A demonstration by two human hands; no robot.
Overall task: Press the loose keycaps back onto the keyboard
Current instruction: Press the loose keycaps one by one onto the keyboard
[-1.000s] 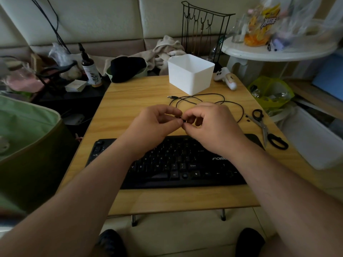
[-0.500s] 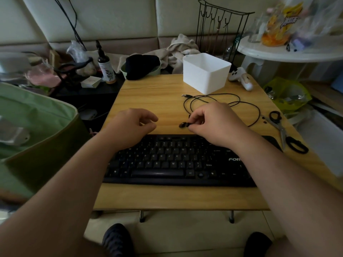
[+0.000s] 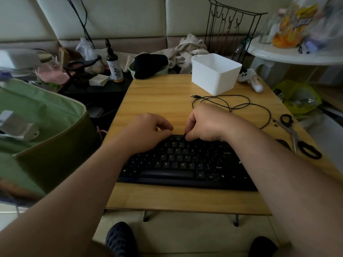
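Right hand (image 3: pixel 202 123) curled, fingertips pinching a small black keycap (image 3: pixel 185 134) against the far top row of the black keyboard (image 3: pixel 181 164). Left hand (image 3: pixel 148 130) loosely curled beside it, grasping nothing, resting on the keyboard's upper left. Keyboard lying on the wooden bench (image 3: pixel 159 97); black cable (image 3: pixel 241 104), scissors (image 3: pixel 295 136) and white bin (image 3: pixel 215 73) behind and right.

cream padded wall (image 3: pixel 118 17), wooden table (image 3: pixel 163 93), pale tiled floor (image 3: pixel 185 236)

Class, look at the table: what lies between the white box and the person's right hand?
In the head view, a looped black cable lies on the table between the white box and the right hand.
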